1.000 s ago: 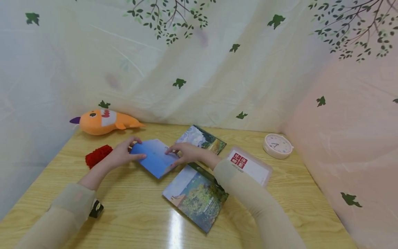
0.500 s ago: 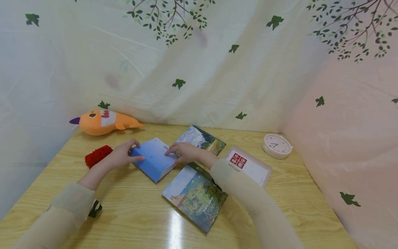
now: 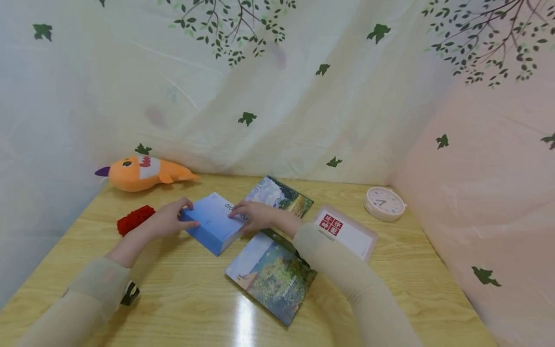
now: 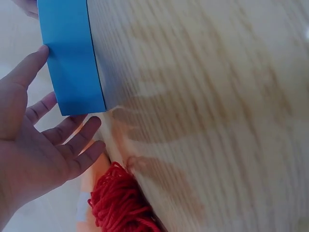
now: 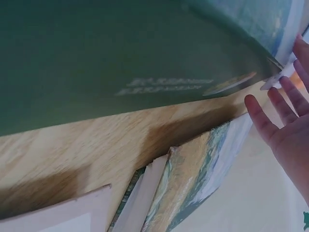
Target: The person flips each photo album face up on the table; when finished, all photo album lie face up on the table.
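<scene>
A thick blue book (image 3: 212, 222) with dark lettering on its cover lies on the table between both hands. At its left end is my left hand (image 3: 171, 218); in the left wrist view the thumb touches the edge of the plain blue side, and the other fingers spread nearly straight around the corner. My right hand (image 3: 257, 217) holds the right end, fingers over the cover and thumb at the near page side. Part of the lettering is hidden under it. Red yarn (image 4: 120, 203) lies beside the left wrist.
A painting-covered book (image 3: 275, 277) lies in front of the right forearm, another (image 3: 282, 195) behind the right hand. To the right are a pink-framed white card (image 3: 351, 236) and a round clock (image 3: 385, 204). An orange plush toy (image 3: 147, 173) lies at back left, a small black object (image 3: 130, 294) by the left sleeve.
The blue book has gone from tilted to lying flat, its page side now showing toward the front. Both hands have stayed at its ends with little movement.
</scene>
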The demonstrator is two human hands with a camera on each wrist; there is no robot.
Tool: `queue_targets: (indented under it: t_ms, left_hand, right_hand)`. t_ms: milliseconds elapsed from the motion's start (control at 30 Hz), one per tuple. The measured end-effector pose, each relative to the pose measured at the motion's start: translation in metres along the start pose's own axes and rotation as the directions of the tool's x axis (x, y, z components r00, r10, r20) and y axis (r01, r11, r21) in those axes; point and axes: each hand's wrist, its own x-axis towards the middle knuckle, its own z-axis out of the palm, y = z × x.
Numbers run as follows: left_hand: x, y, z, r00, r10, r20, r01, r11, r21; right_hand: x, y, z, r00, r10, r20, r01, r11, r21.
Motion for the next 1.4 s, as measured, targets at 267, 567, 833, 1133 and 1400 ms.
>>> queue_targets:
  t_ms: [267,567,833,1133,1400]
  left_hand:
    - [0.001,0.008,-0.006,0.999,0.007,-0.039,-0.006,0.999,0.033]
    - [0.015,0.024,-0.011,0.997,0.058,-0.057,-0.056,0.998,0.030]
    - [0.032,0.047,-0.007,0.990,0.130,-0.057,-0.126,0.989,0.076]
    - [0.055,0.078,0.007,0.984,0.175,-0.023,-0.171,0.979,0.106]
    - [0.078,0.091,0.025,0.979,0.202,0.001,-0.202,0.979,0.025]
  right_hand:
    - [-0.027,0.004,-0.012,0.999,0.039,0.000,-0.039,0.987,0.153]
    - [-0.067,0.014,-0.026,0.993,0.033,-0.111,-0.020,0.993,0.114]
    - [-0.097,0.024,-0.036,0.990,0.091,-0.104,-0.079,0.990,0.116]
    - [-0.124,0.053,-0.027,0.978,0.140,-0.155,-0.116,0.981,0.158]
    - [-0.138,0.078,-0.023,0.951,0.249,-0.184,-0.211,0.956,0.205]
